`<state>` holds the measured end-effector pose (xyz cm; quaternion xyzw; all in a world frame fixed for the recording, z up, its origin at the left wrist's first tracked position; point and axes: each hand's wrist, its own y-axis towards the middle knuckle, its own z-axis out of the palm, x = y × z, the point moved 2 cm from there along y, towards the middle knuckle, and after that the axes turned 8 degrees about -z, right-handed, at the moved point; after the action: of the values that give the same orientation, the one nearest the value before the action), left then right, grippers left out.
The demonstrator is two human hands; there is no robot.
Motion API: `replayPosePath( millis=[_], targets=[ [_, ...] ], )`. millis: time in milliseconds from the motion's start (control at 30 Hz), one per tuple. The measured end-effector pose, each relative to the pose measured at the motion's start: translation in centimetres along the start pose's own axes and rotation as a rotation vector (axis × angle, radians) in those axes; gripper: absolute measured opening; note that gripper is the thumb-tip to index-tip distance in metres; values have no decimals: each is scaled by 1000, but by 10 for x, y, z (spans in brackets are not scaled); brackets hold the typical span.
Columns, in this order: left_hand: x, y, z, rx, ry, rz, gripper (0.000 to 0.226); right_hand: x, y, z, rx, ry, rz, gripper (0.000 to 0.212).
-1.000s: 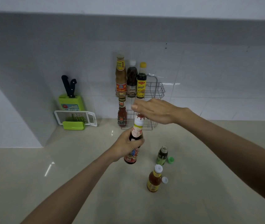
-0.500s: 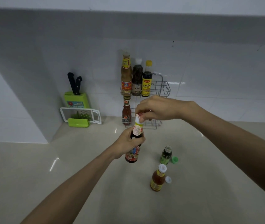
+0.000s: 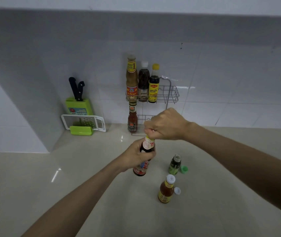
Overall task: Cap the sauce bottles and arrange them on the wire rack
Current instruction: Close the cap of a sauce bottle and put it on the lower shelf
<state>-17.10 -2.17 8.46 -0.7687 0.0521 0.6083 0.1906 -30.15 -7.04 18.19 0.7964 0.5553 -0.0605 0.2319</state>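
Four racked bottles [image 3: 143,82], three unracked [image 3: 166,191]

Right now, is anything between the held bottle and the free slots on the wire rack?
Nothing visible. The dark sauce bottle sits in the left hand, right hand at its top. The wire rack shows open space right of its bottles.

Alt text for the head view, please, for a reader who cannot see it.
A left hand grips a dark sauce bottle while the right hand closes over its top. Two uncapped bottles stand on the counter; four bottles sit in the wire rack.
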Motion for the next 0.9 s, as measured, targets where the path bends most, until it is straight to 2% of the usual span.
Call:
replayPosePath(
  millis=[67,100,133,200,300,367,400,433,500,567,633,667,733,833,900],
  targets=[
    [8,3,7,-284,-2,1,11,9,2,11,51,57,309,50],
    [12,4,8,-376,22,3,11,13,3,16,104,76,421,50],
    [17,5,7,-398,46,3,11,15,4,20,145,65,457,52],
    [24,5,-2,-229,66,-26,12,18,3,21,160,51,359,60],
    [24,-2,-18,172,81,-67,8,18,-2,17,38,15,-53,51],
    [20,-6,-19,296,133,-73,7,15,-4,18,12,-5,-179,45],
    [19,-7,-18,286,140,-70,7,13,-3,22,-2,22,-172,44],
    [20,-7,-16,232,117,-60,7,14,-1,25,-11,64,-119,43],
    [22,-6,-10,8,29,-53,7,22,7,29,3,154,139,43],
    [27,-3,-3,-271,-9,-60,13,27,15,35,68,169,459,46],
    [28,0,5,-448,0,-55,13,25,24,37,177,166,656,45],
    [27,2,7,-473,-6,-51,11,22,28,37,234,182,695,44],
    [25,5,4,-404,-25,-57,14,13,33,34,287,233,708,43],
    [37,8,-6,-173,-59,-100,50,-1,35,24,282,293,698,44],
    [50,7,-9,-140,-67,-162,56,-7,34,21,249,310,715,45]
  ],
)
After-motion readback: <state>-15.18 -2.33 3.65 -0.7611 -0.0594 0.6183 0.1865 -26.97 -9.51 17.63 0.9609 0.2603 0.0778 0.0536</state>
